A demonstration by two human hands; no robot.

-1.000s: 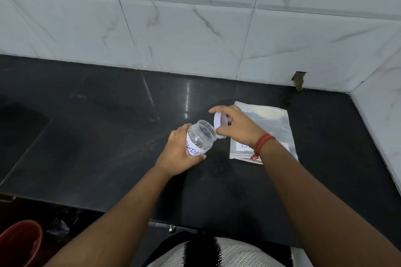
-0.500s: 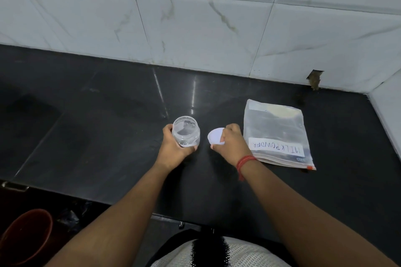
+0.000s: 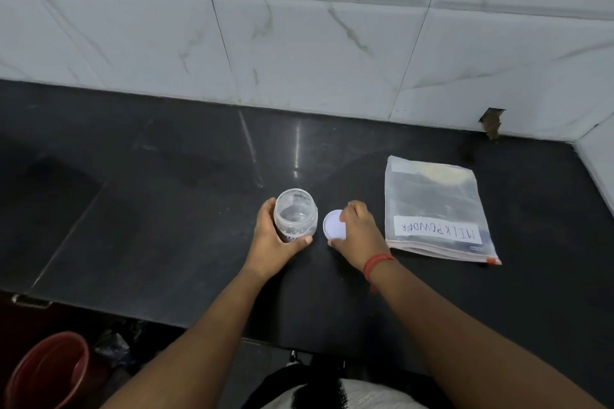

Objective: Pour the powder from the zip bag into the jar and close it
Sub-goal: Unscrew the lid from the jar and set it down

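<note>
**Jar's open, bag is off to your right**

Your left hand point(image 3: 270, 236) is wrapped around the small clear plastic jar point(image 3: 295, 214), standing upright and empty on the black stone desk point(image 3: 149, 209). Your right hand point(image 3: 357, 236) has its fingertips on the round white lid point(image 3: 333, 226), lying flat just beside the jar. The clear zip bag labelled MILK POWDER point(image 3: 435, 209) lies flat further right, apart from both hands, long axis running away from you, zip end nearest you. So your right hand's the closer one; I'd guess it grabs the bag next.
</note>
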